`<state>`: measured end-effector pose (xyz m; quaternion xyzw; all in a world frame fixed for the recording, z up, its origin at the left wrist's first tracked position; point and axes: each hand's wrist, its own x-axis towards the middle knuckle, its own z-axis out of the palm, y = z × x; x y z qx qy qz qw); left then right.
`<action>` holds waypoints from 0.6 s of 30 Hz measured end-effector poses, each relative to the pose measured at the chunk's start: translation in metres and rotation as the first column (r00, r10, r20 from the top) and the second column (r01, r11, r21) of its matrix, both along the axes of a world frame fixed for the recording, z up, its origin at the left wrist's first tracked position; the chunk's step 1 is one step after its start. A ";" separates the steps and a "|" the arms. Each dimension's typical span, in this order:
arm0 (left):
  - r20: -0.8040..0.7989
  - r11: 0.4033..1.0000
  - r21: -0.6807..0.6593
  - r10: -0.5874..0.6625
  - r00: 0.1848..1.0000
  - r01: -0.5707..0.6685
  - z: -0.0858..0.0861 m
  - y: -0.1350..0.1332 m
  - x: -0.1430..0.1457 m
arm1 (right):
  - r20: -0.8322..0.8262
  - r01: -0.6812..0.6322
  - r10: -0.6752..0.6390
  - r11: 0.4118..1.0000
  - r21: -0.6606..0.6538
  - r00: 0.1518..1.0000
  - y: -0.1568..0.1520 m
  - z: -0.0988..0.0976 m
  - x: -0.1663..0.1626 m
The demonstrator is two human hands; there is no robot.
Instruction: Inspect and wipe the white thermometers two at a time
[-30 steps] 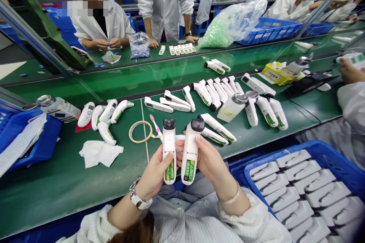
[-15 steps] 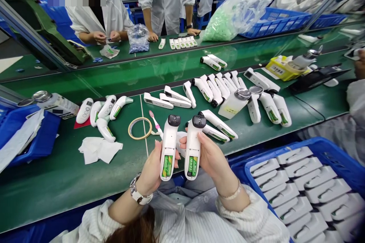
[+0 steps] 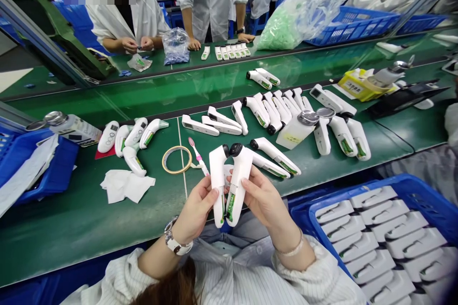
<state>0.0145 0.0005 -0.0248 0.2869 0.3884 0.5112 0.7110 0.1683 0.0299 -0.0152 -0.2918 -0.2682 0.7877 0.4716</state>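
1. Left hand (image 3: 195, 209) holds the left thermometer (image 3: 218, 183) upright, its grip closed around the lower body; a wristwatch (image 3: 174, 242) sits on that wrist.
2. Right hand (image 3: 263, 200) holds the right thermometer (image 3: 238, 181), its grip closed on the handle with fingers along the side; green batteries show in the open back; a bracelet (image 3: 291, 249) sits on that wrist.
3. The two thermometers are pressed side by side, touching along their lower halves, heads tilted apart; both are held above the near edge of the green worktop (image 3: 89, 219).
4. To the right, near the person, a blue crate (image 3: 411, 186) holds rows of white covers (image 3: 375, 228).
5. On the worktop just beyond the hands lie two more thermometers (image 3: 275, 155), a pink toothbrush (image 3: 196, 152) and a tape ring (image 3: 176, 159); white wipes (image 3: 127, 186) lie to the left.
6. Further left, a cluster of white units (image 3: 132, 140) lies beside a metal-capped bottle (image 3: 71, 126) and a blue tray (image 3: 57, 171).
7. In mid-worktop, a row of thermometers (image 3: 272, 112) surrounds a dispenser bottle (image 3: 296, 128); a yellow box (image 3: 358, 86) stands to the right.
8. On the far side, co-workers in white coats stand at the line; one pair of hands (image 3: 138, 44) works beside a clear bag (image 3: 175, 45); a large bag of green parts (image 3: 300, 14) rests on a blue bin (image 3: 361, 24).
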 end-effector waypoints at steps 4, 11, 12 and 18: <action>-0.022 0.999 0.042 -0.015 1.000 0.016 -0.001 -0.001 -0.001 | 0.031 0.016 -0.016 1.000 0.012 0.999 0.000 -0.001 0.000; -0.054 0.997 0.072 -0.025 0.998 0.029 -0.005 0.000 -0.002 | 0.053 0.032 -0.033 0.999 0.030 0.998 -0.002 0.000 0.001; -0.057 0.998 0.064 -0.021 0.998 0.024 -0.005 0.000 -0.002 | 0.060 0.032 -0.034 0.999 0.030 0.998 -0.002 0.000 0.001; -0.080 0.999 0.043 -0.008 0.997 0.011 -0.005 -0.001 -0.003 | 0.092 0.036 -0.038 0.999 0.025 0.995 0.000 -0.001 0.000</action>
